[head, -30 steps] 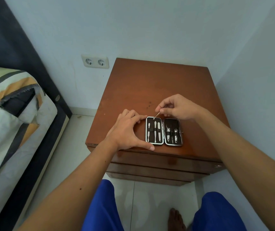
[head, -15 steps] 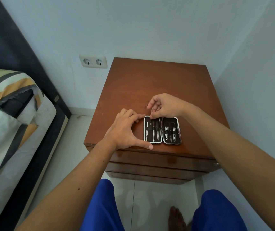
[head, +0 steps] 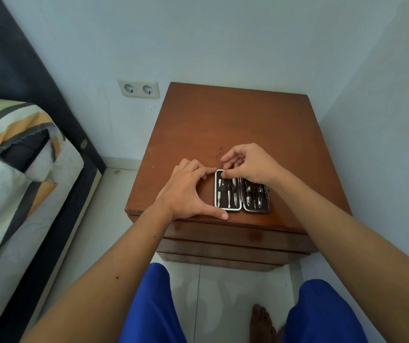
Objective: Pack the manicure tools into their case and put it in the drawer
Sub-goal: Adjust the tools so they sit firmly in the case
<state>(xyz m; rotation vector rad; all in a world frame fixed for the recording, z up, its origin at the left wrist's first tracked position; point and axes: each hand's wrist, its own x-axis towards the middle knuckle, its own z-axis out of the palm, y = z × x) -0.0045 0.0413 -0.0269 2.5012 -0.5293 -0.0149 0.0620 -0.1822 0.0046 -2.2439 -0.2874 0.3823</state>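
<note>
**Q:** What differs from a second ago?

**A:** My right hand (head: 250,167) has shifted left along the far edge of the case (head: 242,194). The thin tool (head: 223,167) it carries was slanted over the middle of that edge. Now it stands nearly upright over the far-left corner, above the left half.

**Q:** Meaning for the task?

**A:** Judgement: I am lining it up with a slot in the left half. No loose tool shows elsewhere on the nightstand (head: 235,120), so this looks like the last piece. Closing the case and stowing it are not yet done, and the drawer (head: 233,235) fronts below look shut.

**Q:** Hands?

**A:** The right hand is narrow: thumb and forefinger pinch the tool, and the other fingers are curled. My left hand (head: 186,194) is spread wide in a C and holds nothing. Its thumb (head: 219,215) lies at the case's near-left corner and its forefinger (head: 209,170) at the far-left corner, bracing the case.

**Q:** Case position?

**A:** It lies open and flat near the nightstand's near edge, with tools seated in both halves.
</note>
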